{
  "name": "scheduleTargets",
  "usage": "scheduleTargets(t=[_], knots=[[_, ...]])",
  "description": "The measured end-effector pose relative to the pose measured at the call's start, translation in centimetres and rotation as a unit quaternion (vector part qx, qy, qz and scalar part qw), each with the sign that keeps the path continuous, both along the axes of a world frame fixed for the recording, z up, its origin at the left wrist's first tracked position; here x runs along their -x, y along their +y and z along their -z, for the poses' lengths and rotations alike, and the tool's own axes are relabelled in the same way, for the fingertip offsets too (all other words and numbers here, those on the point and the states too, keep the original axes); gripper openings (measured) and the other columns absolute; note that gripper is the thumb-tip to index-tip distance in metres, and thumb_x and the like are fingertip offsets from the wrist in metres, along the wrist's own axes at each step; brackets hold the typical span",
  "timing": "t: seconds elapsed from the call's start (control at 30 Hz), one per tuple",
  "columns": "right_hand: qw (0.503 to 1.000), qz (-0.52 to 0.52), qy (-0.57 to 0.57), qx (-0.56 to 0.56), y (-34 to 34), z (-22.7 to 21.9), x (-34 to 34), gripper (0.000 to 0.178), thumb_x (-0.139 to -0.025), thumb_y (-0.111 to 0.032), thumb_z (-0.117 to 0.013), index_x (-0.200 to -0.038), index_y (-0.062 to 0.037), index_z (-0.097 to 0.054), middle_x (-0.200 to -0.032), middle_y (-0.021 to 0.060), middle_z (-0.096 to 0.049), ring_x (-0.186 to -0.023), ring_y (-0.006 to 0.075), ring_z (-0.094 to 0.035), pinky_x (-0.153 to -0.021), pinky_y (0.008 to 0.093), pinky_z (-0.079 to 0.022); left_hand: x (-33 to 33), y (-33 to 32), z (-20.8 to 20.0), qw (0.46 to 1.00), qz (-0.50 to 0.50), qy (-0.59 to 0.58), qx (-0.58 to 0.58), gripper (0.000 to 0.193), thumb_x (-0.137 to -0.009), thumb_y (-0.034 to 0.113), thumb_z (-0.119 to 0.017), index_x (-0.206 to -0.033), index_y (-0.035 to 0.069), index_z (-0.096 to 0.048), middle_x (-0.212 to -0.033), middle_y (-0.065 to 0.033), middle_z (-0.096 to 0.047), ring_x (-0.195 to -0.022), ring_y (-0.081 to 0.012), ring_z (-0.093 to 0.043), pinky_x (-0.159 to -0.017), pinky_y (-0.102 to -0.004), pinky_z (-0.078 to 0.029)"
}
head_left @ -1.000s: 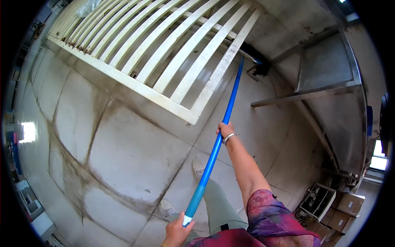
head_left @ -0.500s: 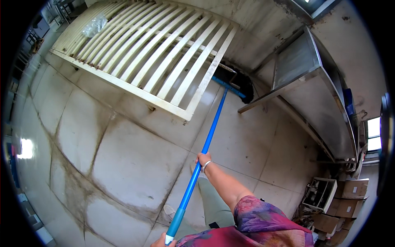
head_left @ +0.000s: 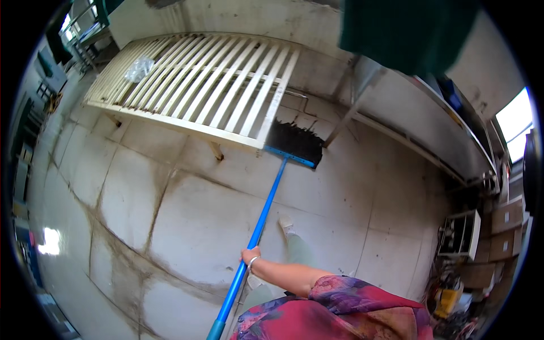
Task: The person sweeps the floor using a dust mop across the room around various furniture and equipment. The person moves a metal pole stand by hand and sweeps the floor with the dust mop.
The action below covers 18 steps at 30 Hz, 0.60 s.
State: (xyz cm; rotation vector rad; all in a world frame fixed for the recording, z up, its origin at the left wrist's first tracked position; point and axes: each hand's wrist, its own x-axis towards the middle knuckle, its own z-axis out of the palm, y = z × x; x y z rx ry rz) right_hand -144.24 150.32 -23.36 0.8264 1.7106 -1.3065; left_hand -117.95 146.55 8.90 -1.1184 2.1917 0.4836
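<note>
My right hand (head_left: 250, 255), a bracelet at its wrist, is wrapped round the blue handle of a long mop (head_left: 261, 220). The handle runs from the lower edge, where it ends in a teal grip (head_left: 216, 330), forward to a blue crossbar (head_left: 292, 157). From that bar a wide black fringe (head_left: 297, 140) spreads flat over the floor tiles. It lies between the near right corner of a cream slatted rack (head_left: 175, 120) and a leg of a metal table (head_left: 345, 116). My left hand is out of view.
A clear plastic bag (head_left: 139, 69) lies on the slatted rack. Dark green cloth (head_left: 405, 34) hangs at the top right. Cardboard boxes (head_left: 503, 245) and a white-framed unit (head_left: 460, 234) stand along the right. Dark stains mark the tiled floor (head_left: 195, 235).
The mop head has come back toward me from beside the rack's far side, its black fringe now spread out. My right hand sits lower left, my left hand has left view. Green cloth has appeared.
</note>
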Motion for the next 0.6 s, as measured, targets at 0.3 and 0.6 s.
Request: scheduleTargets(t=[0.3,0.6], knots=[[0.993,0.038,-0.07,0.087,2.5,-4.9,-5.1,0.021,-0.066,-0.007,-0.051,-0.079,0.0045,-0.039,-0.061,0.0122,-0.052,-0.048,0.0192,-0.055,-0.038,0.0295,-0.045,-4.9,0.3,-5.3,0.941,0.252,0.063,0.217,0.027,-0.064,0.035,-0.06,-0.072,0.009,-0.056,-0.056,-0.0066,-0.049,-0.048,-0.0224,-0.048,-0.042,-0.0334,-0.037],[0.951,0.2,-0.11,0.21,13.2,-4.2,6.6,0.035,-0.067,-0.005,-0.049,-0.094,0.0043,-0.028,-0.074,0.0146,-0.05,-0.056,0.0216,-0.057,-0.041,0.0309,-0.048,12.1,2.7,-8.1,0.862,0.432,0.17,0.203,0.03,-0.062,0.034,-0.062,-0.079,0.01,-0.057,-0.048,-0.0047,-0.044,-0.037,-0.0224,-0.042,-0.035,-0.0323,-0.034]])
